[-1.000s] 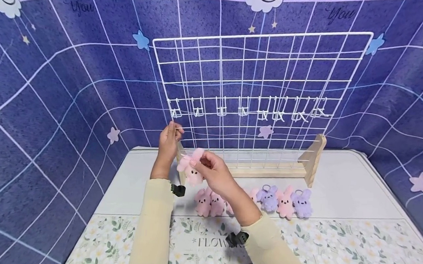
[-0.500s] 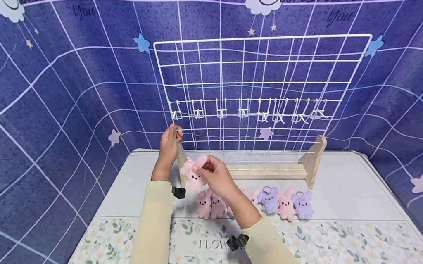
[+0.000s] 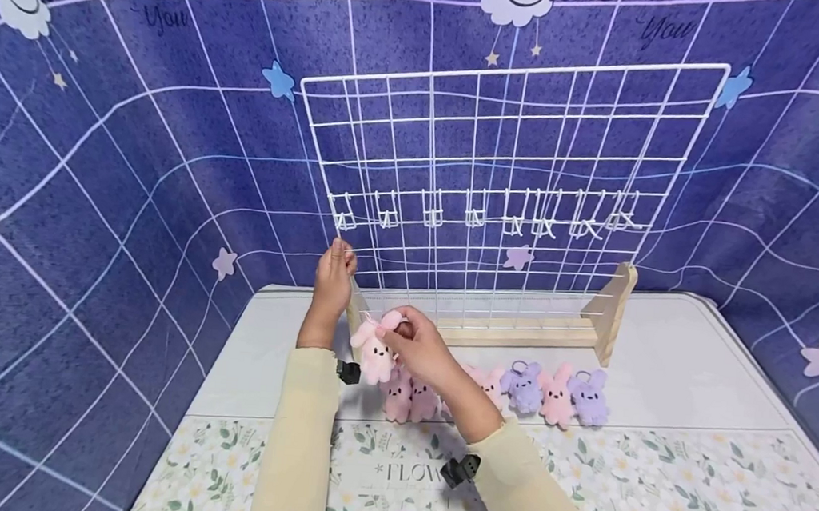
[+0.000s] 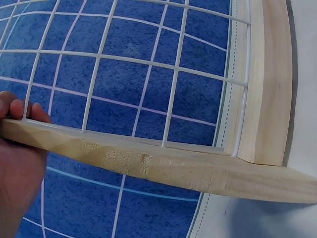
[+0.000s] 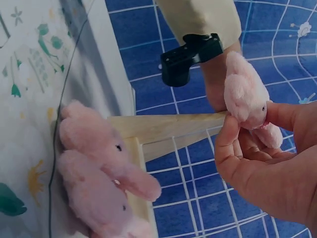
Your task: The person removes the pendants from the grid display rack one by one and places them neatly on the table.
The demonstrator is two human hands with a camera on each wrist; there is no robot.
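Note:
My left hand (image 3: 334, 275) grips the left wooden upright (image 4: 163, 166) of a white wire grid rack (image 3: 478, 74). In the left wrist view its fingers wrap over the wood beside the wires. My right hand (image 3: 422, 346) pinches a pink plush bunny keychain (image 3: 376, 357) between thumb and fingers, near its ears. The bunny hangs upright in front of the rack's lower left, above the table. The right wrist view shows the bunny's head (image 5: 245, 94) at the fingertips. A row of white hooks (image 3: 474, 218) runs across the grid.
Pink bunnies (image 3: 424, 401) and purple bunnies (image 3: 525, 390) lie in a row before the rack, partly hidden by my right arm. The rack's right wooden leg (image 3: 616, 313) stands on the white table. A floral mat (image 3: 659, 484) covers the front; a blue patterned curtain (image 3: 174, 125) hangs behind.
My right hand has lowered a little, bringing the pink bunny down toward the row of bunnies. My left hand keeps its grip on the upright.

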